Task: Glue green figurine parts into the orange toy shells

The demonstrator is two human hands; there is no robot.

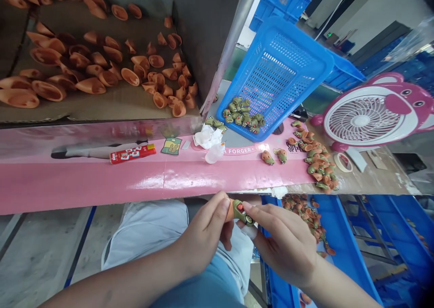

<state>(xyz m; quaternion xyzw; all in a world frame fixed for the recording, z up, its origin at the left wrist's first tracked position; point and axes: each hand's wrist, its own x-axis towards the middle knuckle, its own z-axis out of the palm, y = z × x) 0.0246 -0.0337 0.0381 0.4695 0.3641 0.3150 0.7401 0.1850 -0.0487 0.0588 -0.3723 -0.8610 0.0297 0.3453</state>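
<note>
Just below the table's front edge, my two hands meet over the lap. My left hand [206,231] pinches an orange cone-shaped piece [230,211] between thumb and fingers. A green painted piece [240,210] with a red spot and a round eye touches the wide end of the orange one. My right hand [281,235] grips this green piece from the right, with a white covering on one fingertip. More green pieces [242,111] lie in the blue basket [285,59]. Two joined orange and green pieces [267,157] rest on the pink mat [190,181].
A cardboard box [111,106] of orange pieces stands at the upper left. Joined pieces [318,158] are heaped right, near a pink fan [373,113] and a tape roll [343,162]. A blue bin [349,240] sits below the table. Crumpled tissue [207,137] and a red packet [132,154] lie mid-table.
</note>
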